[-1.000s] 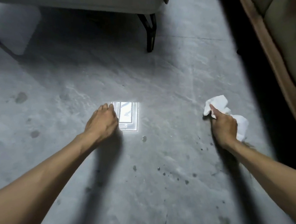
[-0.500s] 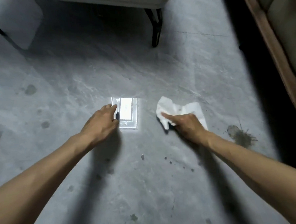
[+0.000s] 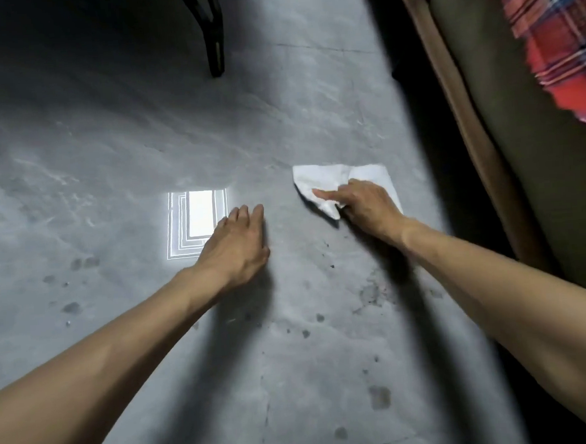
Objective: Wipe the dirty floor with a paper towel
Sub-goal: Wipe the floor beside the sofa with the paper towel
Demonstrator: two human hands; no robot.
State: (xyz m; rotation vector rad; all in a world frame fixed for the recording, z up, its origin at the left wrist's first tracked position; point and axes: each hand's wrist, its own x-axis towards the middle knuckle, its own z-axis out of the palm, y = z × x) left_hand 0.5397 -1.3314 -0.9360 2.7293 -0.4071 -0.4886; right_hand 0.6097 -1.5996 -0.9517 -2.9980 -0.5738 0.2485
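From my station I see both bare arms reaching forward over the grey floor (image 3: 109,157). The right hand (image 3: 369,210) is on the white paper towel (image 3: 333,180), which lies crumpled on the floor right of centre, near the dark gap in front of the sofa base (image 3: 463,115). Its index finger points left along the towel and presses it down. The other fingers are curled under with a fold of the paper bunched against them, and I read that as a grip on the towel. Part of the sheet spreads out flat beyond the knuckles and to the right of the wrist.

The left hand (image 3: 238,245) rests palm down on the floor just left of the towel, apart from it, with its fingers straight and close together, holding nothing. Its fingertips sit at the lower right corner of a bright rectangular reflection (image 3: 195,217) on the floor.

Dirt shows nearer to me: a dark smudge (image 3: 371,294) just left of the right forearm, small spots (image 3: 305,332) between the 2 arms, and more blotches (image 3: 72,307) left of the left arm. A black furniture leg (image 3: 214,38) stands at the top, and a red plaid cloth (image 3: 562,51) shows at the upper right, over the sofa
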